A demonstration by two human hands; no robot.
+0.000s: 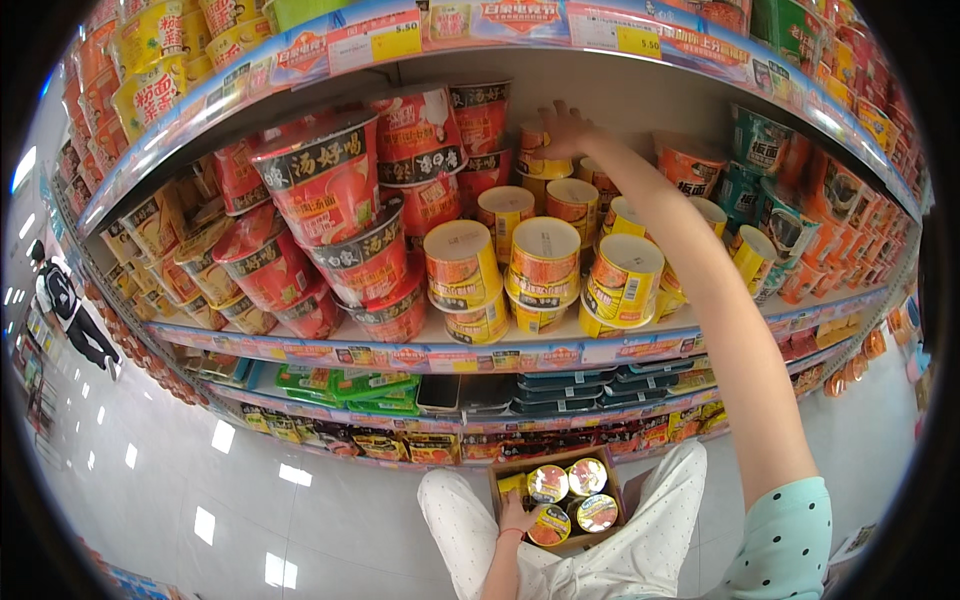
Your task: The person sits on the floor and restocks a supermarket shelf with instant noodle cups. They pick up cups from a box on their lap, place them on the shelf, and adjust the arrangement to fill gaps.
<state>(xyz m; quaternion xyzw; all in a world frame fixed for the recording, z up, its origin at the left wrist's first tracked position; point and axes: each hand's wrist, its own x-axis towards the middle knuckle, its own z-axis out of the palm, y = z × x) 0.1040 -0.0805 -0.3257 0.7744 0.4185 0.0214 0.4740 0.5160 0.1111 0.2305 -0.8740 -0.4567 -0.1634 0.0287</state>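
Note:
My right hand [565,132] is stretched deep into the shelf, fingers spread, beside a red-and-yellow instant noodle cup [534,150] at the back. Whether it touches that cup I cannot tell. Rows of the same cups, stacked bottom up, stand before it, such as a front cup [462,262]. Low between my knees is an open cardboard carton [598,542] with several noodle cups, lids up, among them a lidded cup [587,477]. My left hand [515,516] reaches in at the carton's left side, fingers closed around a yellow cup [512,484], its far side partly hidden.
Tall stacks of red noodle buckets [325,180] lean left of the cups. Green and orange tubs [790,215] fill the right side. A price-strip edge [400,38] overhangs my right arm. Lower shelves hold green packs [345,385]. A person [70,300] walks at far left.

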